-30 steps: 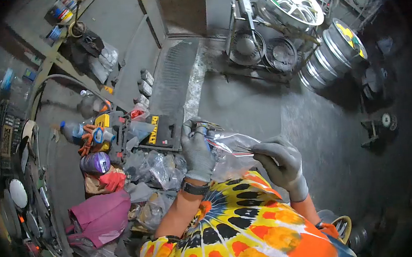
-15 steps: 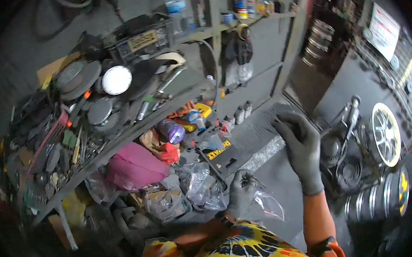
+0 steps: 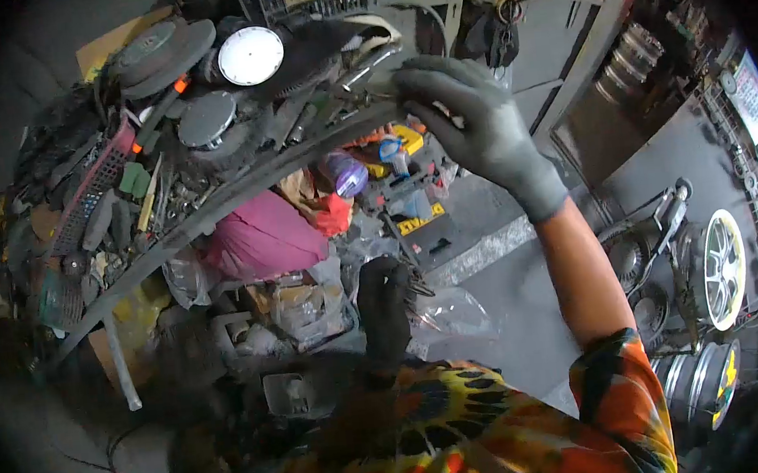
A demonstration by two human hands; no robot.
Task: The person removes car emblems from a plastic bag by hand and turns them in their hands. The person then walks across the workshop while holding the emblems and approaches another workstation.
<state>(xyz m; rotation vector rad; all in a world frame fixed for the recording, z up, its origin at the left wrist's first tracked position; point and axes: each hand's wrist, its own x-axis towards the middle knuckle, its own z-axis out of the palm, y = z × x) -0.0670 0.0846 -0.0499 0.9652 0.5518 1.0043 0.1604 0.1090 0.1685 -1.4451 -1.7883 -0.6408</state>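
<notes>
Grey concrete floor (image 3: 517, 319) lies ahead of both my hands, and a cluttered workbench (image 3: 291, 161) runs diagonally on their left, its straight front rail rising from near left to far centre.

My right hand (image 3: 487, 128) extends forward, above and beyond my left hand (image 3: 383, 299). Its fingertips reach the far end of the bench, just beside a slim, bright metal rod (image 3: 371, 70). The rod lies to the left of these fingertips, its long axis slanting from near left to far right, roughly parallel to the rail. The right hand is the nearer one; the left is well apart, low and close to my body. The right fingers are curved with the thumb beneath; I cannot tell whether they grasp anything.

My left hand is closed in a grip. Thin metal pieces (image 3: 419, 280) project from its right side; their exact type is unclear. A clear plastic bag (image 3: 453, 311) hangs from the same grip, to the right of the fingers: thin, glossy and creased film.

Both gloves are grey knit fabric, the left one in deep shadow. Left of the right hand, the bench carries a flat white disc (image 3: 250, 56), a dull silver disc (image 3: 206, 119) and a magenta perforated plastic basket (image 3: 94, 196). Left of the left hand, below the rail, sits soft, folded magenta cloth (image 3: 266, 235). To the right of both hands stands a multi-spoke wheel (image 3: 723, 258) with a pale rim.
</notes>
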